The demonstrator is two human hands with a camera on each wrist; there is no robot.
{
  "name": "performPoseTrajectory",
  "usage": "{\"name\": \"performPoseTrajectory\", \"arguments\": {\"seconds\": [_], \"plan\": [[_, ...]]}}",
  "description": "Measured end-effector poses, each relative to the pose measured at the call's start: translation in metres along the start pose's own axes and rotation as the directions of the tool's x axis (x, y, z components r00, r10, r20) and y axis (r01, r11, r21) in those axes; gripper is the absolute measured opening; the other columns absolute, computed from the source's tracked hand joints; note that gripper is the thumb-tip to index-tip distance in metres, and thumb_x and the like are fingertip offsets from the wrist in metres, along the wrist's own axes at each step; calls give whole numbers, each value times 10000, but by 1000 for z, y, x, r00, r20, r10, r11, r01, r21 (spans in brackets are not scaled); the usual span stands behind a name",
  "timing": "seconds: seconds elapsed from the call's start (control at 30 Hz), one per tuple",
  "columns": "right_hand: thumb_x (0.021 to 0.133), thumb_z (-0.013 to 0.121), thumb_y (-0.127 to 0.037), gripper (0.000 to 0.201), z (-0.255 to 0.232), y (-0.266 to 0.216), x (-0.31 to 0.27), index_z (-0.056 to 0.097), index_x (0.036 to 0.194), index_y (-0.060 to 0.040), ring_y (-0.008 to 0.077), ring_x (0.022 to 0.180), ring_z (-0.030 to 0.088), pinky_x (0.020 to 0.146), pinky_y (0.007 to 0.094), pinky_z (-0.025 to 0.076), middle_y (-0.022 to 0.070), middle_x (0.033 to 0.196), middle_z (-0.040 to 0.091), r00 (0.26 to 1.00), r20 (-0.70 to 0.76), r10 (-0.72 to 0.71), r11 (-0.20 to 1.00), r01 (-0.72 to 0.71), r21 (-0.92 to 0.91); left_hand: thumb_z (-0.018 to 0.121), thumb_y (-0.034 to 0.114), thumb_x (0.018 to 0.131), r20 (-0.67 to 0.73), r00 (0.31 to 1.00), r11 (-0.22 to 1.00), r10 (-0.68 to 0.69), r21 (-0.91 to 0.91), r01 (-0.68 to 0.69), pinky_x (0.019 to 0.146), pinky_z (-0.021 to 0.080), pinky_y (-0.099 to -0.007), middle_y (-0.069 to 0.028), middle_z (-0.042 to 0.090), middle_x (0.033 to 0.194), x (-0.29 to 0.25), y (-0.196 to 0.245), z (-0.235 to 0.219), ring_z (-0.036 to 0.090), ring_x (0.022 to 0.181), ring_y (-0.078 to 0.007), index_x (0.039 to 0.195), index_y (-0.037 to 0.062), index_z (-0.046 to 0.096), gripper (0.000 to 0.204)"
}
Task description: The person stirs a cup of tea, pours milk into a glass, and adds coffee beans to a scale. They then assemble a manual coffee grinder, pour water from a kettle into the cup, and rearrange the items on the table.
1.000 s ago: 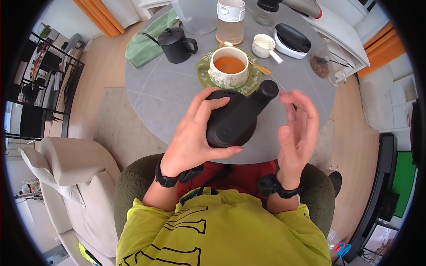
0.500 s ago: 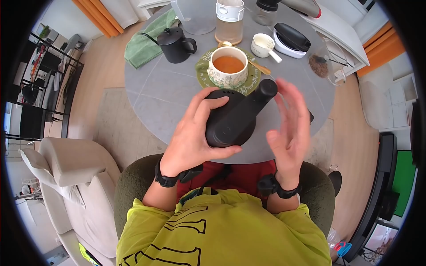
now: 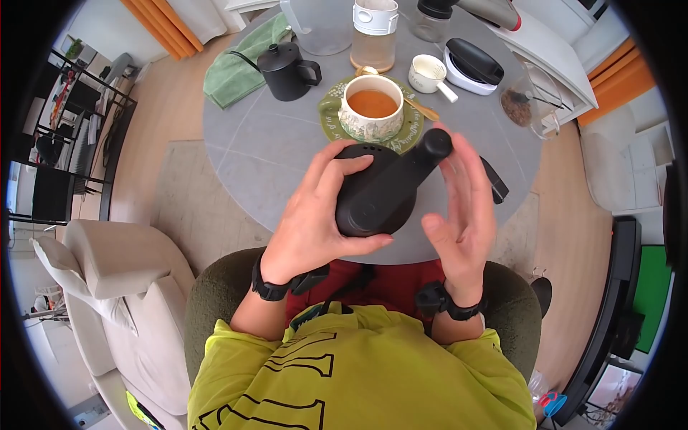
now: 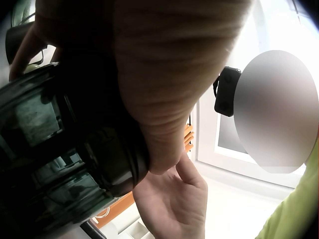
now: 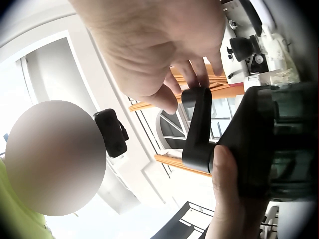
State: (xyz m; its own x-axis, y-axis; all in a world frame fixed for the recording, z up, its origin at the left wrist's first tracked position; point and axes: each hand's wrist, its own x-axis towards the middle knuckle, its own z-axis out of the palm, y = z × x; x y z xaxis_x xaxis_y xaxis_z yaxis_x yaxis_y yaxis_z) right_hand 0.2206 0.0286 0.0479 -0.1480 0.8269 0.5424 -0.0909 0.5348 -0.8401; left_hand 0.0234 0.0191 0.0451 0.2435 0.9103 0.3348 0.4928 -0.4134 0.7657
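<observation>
My left hand (image 3: pixel 297 222) grips a hand-crank grinder (image 3: pixel 373 204), its fingers and thumb curled round the black top. The crank arm reaches toward the upper right and ends in a round knob (image 3: pixel 436 145). Below the top, a clear ribbed body (image 5: pixel 294 164) shows in the right wrist view. My right hand (image 3: pixel 469 222) is at the knob's right side, fingers mostly straight and fingertips close against it, thumb apart. Just beyond the grinder, a relief-patterned mug (image 3: pixel 369 127) of orange-brown liquid sits on a green saucer (image 3: pixel 412 134).
Beyond the saucer are a black kettle (image 3: pixel 285 75), a small white handled cup (image 3: pixel 428 74), a clear white-topped container (image 3: pixel 373 46) and a black-and-white device (image 3: pixel 473 68). A green cloth (image 3: pixel 229 79) lies left. Something flat and black (image 3: pixel 496 180) pokes out right of my right hand.
My right hand has moved left to the crank knob and its bent fingers have straightened. More of the black thing beside it shows. The left hand and grinder have stayed put.
</observation>
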Motion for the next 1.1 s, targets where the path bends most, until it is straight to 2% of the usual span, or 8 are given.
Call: {"name": "performPoseTrajectory", "arguments": {"seconds": [0.17,0.3,0.4,0.5,0.7,0.93,1.0,1.1], "plan": [[854,656,-156,635,-15,2,-1,366,1376,60,303,1312,391,1096,431,282,206,1405,391,998,-63,-21,999,19,-29,892,248,527,33,999,999,-30,-17,31,994,431,-433,-196,384,1384,0,-1,0,468,1236,-357,1276,49,469,883],[855,652,-149,602,-2,2,3,390,1355,58,294,1269,430,1089,430,294,182,1350,421,995,-64,-73,997,72,-6,876,281,566,1,1000,1000,11,6,-11,944,461,-419,-214,413,1335,1,1,0,523,1156,-382,1231,28,490,809],[855,647,-153,589,0,1,-1,399,1349,51,293,1260,435,1084,440,300,174,1344,419,1000,-10,-16,1000,16,13,876,280,566,0,1000,1000,6,-3,-6,944,461,-420,-211,414,1333,0,0,0,525,1153,-380,1230,26,490,809],[855,657,-169,616,-11,2,-3,385,1363,47,302,1299,404,1091,441,293,200,1403,386,996,-86,8,1000,-8,2,875,279,566,3,1000,1000,3,-3,-3,943,462,-420,-207,416,1332,1,0,0,525,1153,-378,1229,25,490,808],[851,651,-156,631,-2,1,1,371,1377,51,307,1314,389,1109,439,258,192,1427,371,1000,-3,-8,1000,9,14,876,282,566,1,1000,1000,8,-3,-8,945,461,-421,-207,413,1337,1,0,0,521,1159,-378,1230,28,489,809],[852,653,-154,648,-16,7,0,352,1388,50,314,1309,394,1110,440,260,199,1409,394,1000,-19,10,1000,-11,-21,879,286,562,4,1000,1000,18,16,-18,945,462,-423,-209,414,1336,2,-1,0,517,1166,-380,1233,30,490,816],[850,652,-150,636,-8,8,1,363,1378,52,310,1294,408,1107,446,269,189,1384,413,997,-56,-61,998,60,-12,879,286,561,6,1000,1000,11,13,-11,945,462,-422,-208,414,1336,2,0,0,517,1166,-380,1232,31,489,817],[848,653,-162,636,-1,4,1,365,1373,52,303,1290,410,1103,452,278,186,1380,407,1000,-8,8,1000,-8,15,880,285,559,6,1000,1000,6,12,-6,945,462,-422,-208,414,1335,1,0,0,517,1164,-380,1232,31,488,819]]}}
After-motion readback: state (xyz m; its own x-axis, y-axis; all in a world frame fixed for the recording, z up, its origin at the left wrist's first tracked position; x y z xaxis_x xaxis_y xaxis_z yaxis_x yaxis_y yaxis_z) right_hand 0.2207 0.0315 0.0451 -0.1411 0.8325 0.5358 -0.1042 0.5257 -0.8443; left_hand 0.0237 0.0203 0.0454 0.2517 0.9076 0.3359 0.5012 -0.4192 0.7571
